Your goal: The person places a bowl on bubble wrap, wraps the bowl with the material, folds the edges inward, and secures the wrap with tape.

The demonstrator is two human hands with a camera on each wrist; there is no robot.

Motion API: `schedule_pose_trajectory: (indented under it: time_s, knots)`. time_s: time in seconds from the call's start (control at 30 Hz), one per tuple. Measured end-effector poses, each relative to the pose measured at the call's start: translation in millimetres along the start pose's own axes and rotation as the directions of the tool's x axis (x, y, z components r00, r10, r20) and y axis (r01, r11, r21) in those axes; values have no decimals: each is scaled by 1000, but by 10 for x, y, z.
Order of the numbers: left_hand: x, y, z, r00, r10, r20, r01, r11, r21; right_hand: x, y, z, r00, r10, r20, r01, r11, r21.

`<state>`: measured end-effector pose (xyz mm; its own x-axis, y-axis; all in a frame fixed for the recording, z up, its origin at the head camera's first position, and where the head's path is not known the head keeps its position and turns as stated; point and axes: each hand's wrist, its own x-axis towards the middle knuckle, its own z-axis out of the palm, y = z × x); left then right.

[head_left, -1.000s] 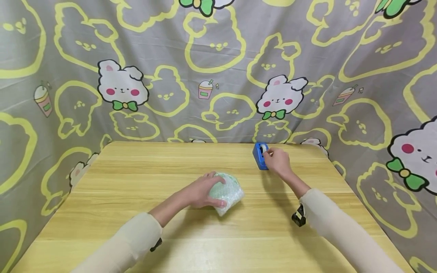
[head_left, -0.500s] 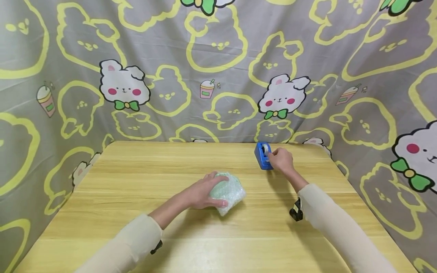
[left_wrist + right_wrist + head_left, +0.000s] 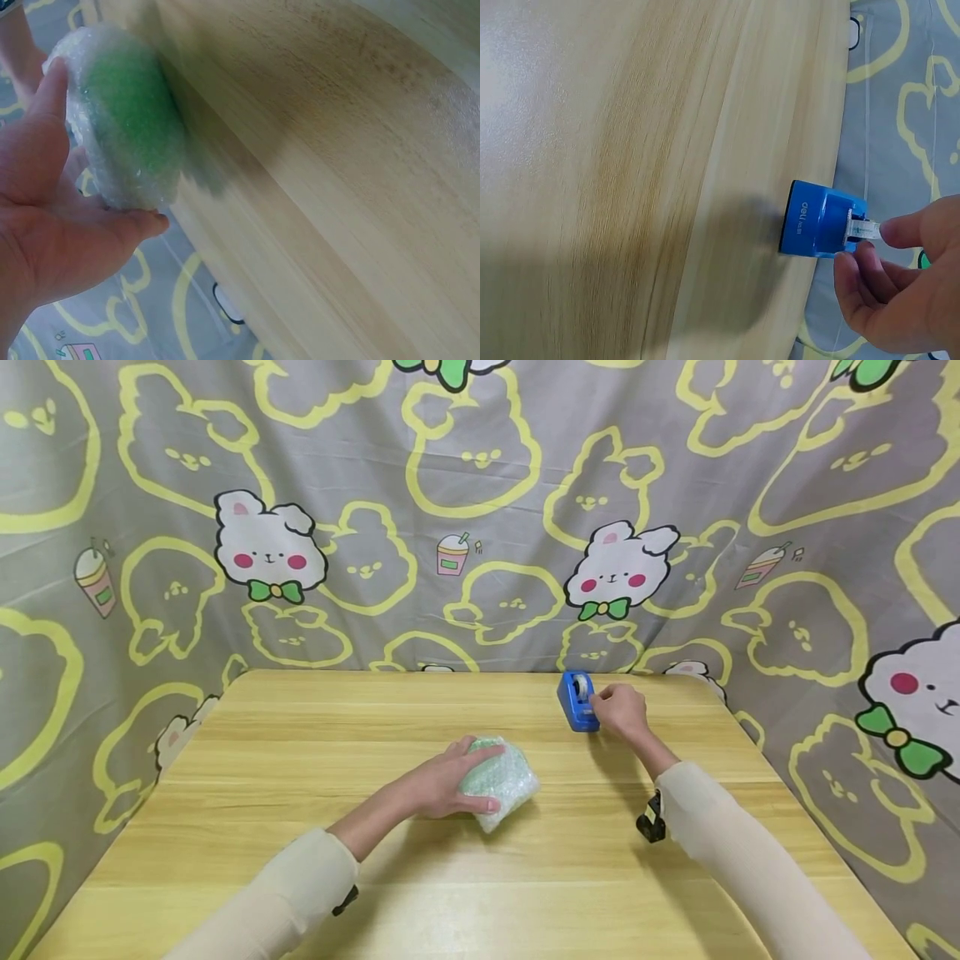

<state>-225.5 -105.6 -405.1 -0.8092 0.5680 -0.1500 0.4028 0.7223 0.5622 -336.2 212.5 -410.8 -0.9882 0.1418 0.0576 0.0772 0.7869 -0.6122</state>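
In the head view my left hand (image 3: 438, 783) holds a bubble-wrapped bundle (image 3: 513, 783) on the table, fingers over its far side and thumb along its near side. Something green shows through the wrap (image 3: 131, 97) in the left wrist view; its kind is hidden. At the back right stands a blue tape dispenser (image 3: 570, 702) with a roll of clear tape in it. My right hand (image 3: 621, 710) is at its front end. In the right wrist view thumb and fingers pinch the free end of the tape (image 3: 864, 229) at the dispenser (image 3: 814, 219).
The wooden table (image 3: 300, 735) reaches back to a grey curtain (image 3: 352, 468) with yellow outlines and white rabbits, which also hangs along both sides. Small black wrist cameras (image 3: 651, 818) sit under the sleeves.
My right hand has shifted slightly right, so more of the dispenser's front shows. The left hand and the bundle have stayed nearly still.
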Motion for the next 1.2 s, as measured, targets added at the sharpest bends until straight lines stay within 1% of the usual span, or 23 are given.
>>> schedule_pose_trajectory:
  time_s: [0.17,0.27,0.47,0.57,0.67,0.77,0.87,1.03,1.2]
  knots:
    - [6,7,1,1000,-8,3,8,1000,0,30,22,17,999,20,39,-18,999,-38]
    - [9,10,-2,1000,-12,9,12,1000,3,46,30,29,998,11,58,-6,997,-78]
    - [12,33,-30,999,-31,20,31,999,15,61,-14,60,999,-13,38,17,993,-117]
    - [13,36,-34,999,-32,25,32,999,14,78,-41,92,999,-18,28,22,992,-123]
    - [7,41,-36,999,-33,28,33,999,7,93,-62,123,1000,-24,9,25,988,-152]
    - [-1,50,-42,999,-34,28,34,999,0,101,-81,138,1000,-18,0,17,984,-177]
    - [-4,54,-43,999,-32,25,32,999,-6,104,-93,146,1000,-1,-5,1,985,-175]
    - [8,40,-33,1000,-18,16,18,1000,-7,97,-98,162,1000,-8,-22,4,981,-192]
    - [10,35,-29,1000,-17,14,17,1000,-13,90,-114,155,1000,7,-3,-8,982,-188]
